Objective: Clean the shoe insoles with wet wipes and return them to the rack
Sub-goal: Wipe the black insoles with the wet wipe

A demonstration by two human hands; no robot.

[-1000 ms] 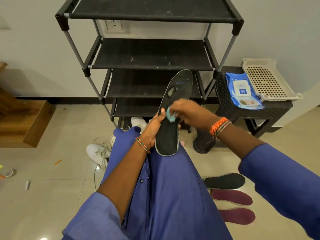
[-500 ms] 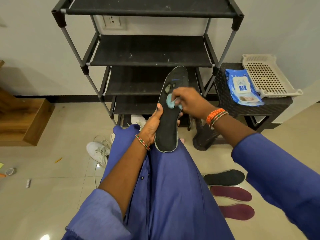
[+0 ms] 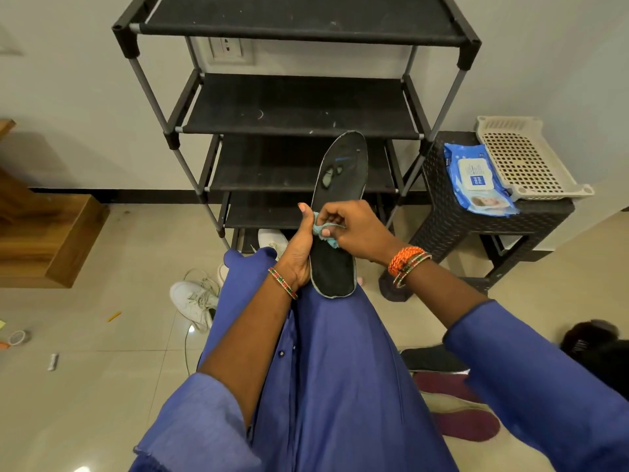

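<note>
A black insole (image 3: 340,178) with worn grey patches stands upright on my knee, heel end down. My left hand (image 3: 299,248) grips its left edge near the middle, thumb pointing up. My right hand (image 3: 354,229) pinches a crumpled light-blue wet wipe (image 3: 323,229) against the insole's middle. Behind the insole stands the black shoe rack (image 3: 299,107) with bare shelves. A blue pack of wet wipes (image 3: 476,177) lies on the dark wicker stool (image 3: 459,216) to the right.
A beige plastic basket (image 3: 524,158) sits on the stool beside the pack. On the floor at right lie a black insole (image 3: 435,361) and two maroon insoles (image 3: 466,427). White sneakers (image 3: 194,299) lie left of my knee. A wooden step (image 3: 51,240) is at far left.
My right hand slid the wipe up toward the insole's worn patches, then back down to its middle. My left hand kept its grip on the insole.
</note>
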